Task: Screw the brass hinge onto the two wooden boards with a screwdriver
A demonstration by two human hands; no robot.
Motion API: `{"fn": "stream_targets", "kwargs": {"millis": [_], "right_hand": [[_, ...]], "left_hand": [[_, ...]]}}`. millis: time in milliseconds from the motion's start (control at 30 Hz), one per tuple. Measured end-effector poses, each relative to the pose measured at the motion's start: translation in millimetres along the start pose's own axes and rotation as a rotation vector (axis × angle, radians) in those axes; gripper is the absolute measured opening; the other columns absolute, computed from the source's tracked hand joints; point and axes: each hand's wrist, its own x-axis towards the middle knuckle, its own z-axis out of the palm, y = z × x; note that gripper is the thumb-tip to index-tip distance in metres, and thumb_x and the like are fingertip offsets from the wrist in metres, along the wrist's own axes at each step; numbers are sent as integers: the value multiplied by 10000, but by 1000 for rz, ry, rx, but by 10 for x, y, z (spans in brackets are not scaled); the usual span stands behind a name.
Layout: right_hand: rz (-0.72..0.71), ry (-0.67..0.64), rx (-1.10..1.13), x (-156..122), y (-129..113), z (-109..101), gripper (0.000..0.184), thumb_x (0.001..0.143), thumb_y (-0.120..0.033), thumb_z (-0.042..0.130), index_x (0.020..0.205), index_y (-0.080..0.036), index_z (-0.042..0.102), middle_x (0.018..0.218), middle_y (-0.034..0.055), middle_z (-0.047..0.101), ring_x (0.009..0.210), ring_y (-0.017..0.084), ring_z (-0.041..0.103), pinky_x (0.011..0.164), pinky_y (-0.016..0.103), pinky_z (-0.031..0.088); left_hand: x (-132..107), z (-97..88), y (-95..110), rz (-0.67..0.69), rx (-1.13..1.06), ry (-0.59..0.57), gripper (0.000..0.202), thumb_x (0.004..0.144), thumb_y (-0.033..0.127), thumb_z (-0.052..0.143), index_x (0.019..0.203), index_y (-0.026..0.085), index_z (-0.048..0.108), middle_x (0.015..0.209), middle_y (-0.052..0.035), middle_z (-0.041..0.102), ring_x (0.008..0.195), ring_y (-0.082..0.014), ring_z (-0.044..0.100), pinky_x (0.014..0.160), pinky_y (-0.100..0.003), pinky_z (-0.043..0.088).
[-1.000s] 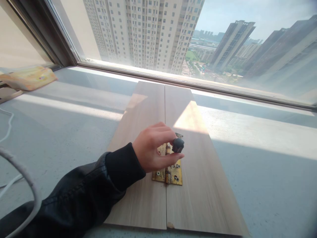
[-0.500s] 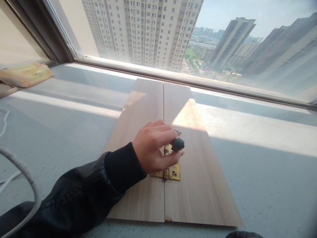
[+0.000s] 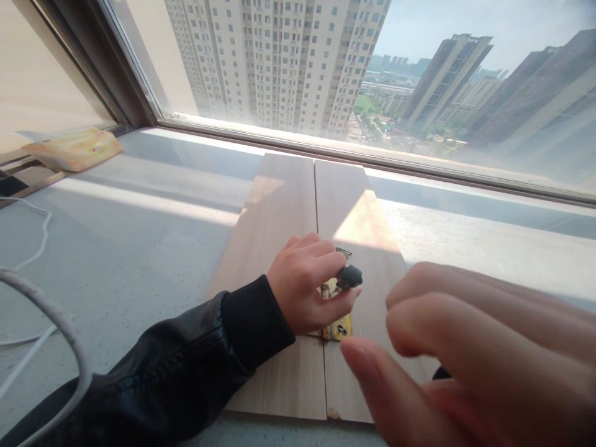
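Observation:
Two pale wooden boards, a left board (image 3: pixel 261 236) and a right board (image 3: pixel 367 239), lie side by side with a narrow gap between them. Across the gap sits a worn brass-coloured hinge (image 3: pixel 343 330), partly covered by my left hand (image 3: pixel 307 285). Between that hand's thumb and fingers is a screwdriver (image 3: pixel 350 277), its dark handle seen end-on above the hinge; its tip is hidden. Large and close to the camera, my right hand (image 3: pixel 484 347) has its thumb apart from its bent fingers. A small dark patch behind it cannot be made out.
Beyond the boards runs a window frame (image 3: pixel 326 149) with tall buildings outside. A yellow packet (image 3: pixel 79 149) lies at the back left of the speckled sill (image 3: pixel 172 248). A thick pale cable (image 3: pixel 60 335) loops at the left, beside thinner white cords.
My right hand has come into view at the lower right. My left hand keeps its hold on the screwdriver over the hinge. The whole view has shifted slightly.

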Motion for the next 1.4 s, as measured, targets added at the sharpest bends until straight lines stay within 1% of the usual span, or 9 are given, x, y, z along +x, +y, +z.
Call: {"fn": "stream_targets", "kwargs": {"millis": [133, 433, 700, 833, 933, 1033, 1133, 1300, 1400], "right_hand": [[172, -32, -100, 132, 64, 17, 531, 824, -628, 385, 498, -209, 363, 413, -27, 348, 386, 102, 257, 413, 256, 151], [228, -155, -200, 165, -14, 121, 470, 826, -572, 404, 505, -228, 396, 425, -6, 433, 394, 151, 308, 438, 244, 109], [81, -246, -102, 158, 54, 156, 304, 885, -359, 374, 624, -233, 464, 540, 4, 502, 424, 171, 409, 448, 274, 165], [-62, -320, -36, 248, 167, 165, 279, 893, -304, 386, 639, -208, 450, 549, -10, 476, 440, 131, 373, 465, 266, 183], [-124, -415, 22, 305, 260, 127, 267, 900, -293, 379, 663, -200, 459, 566, -18, 492, 462, 120, 386, 478, 261, 197], [-163, -480, 90, 326, 334, 98, 251, 908, -299, 381, 704, -192, 481, 597, -23, 509, 499, 110, 421, 493, 252, 223], [-203, -502, 110, 335, 386, 98, 300, 923, -345, 360, 690, -189, 466, 594, -26, 486, 503, 109, 419, 488, 250, 229], [-283, -498, 112, 362, 453, 93, 270, 900, -357, 420, 700, -185, 477, 623, -23, 472, 495, 110, 404, 479, 249, 229], [-347, -505, 117, 362, 483, 67, 107, 842, -250, 520, 756, -192, 496, 654, -28, 480, 507, 110, 416, 477, 243, 221]], "left_hand": [[-9, 15, 2, 7, -33, 22, 222, 728, 270, 572, 557, 154, 490, 569, 6, 453, 598, -124, 409, 565, -270, 331], [-25, 43, 31, -22, 0, 58, 255, 754, 299, 548, 554, 150, 497, 556, 25, 436, 585, -109, 401, 573, -271, 311], [-29, 55, 17, -16, -121, 88, 213, 731, 268, 548, 566, 158, 469, 558, 21, 470, 577, -109, 418, 581, -275, 320], [-51, 67, 2, -80, -103, 83, 249, 726, 322, 596, 569, 159, 491, 550, 21, 502, 583, -118, 435, 599, -285, 327], [-53, 45, -27, -108, -139, 20, 129, 708, 290, 622, 703, 170, 576, 691, -4, 604, 700, -152, 511, 672, -317, 367], [-34, 27, -90, -35, -360, -70, 118, 762, 249, 574, 848, 185, 620, 884, -46, 662, 867, -181, 561, 782, -348, 420], [-19, 28, -147, 24, -503, -135, 135, 825, 266, 542, 851, 186, 647, 873, -49, 682, 866, -170, 576, 811, -337, 440], [-46, 50, -104, -26, -360, -66, 156, 807, 320, 599, 774, 185, 671, 701, -14, 666, 759, -162, 564, 731, -329, 416], [-55, 55, -66, -53, -293, -2, 145, 763, 330, 660, 755, 186, 680, 713, -9, 690, 777, -170, 578, 745, -339, 409]]}}
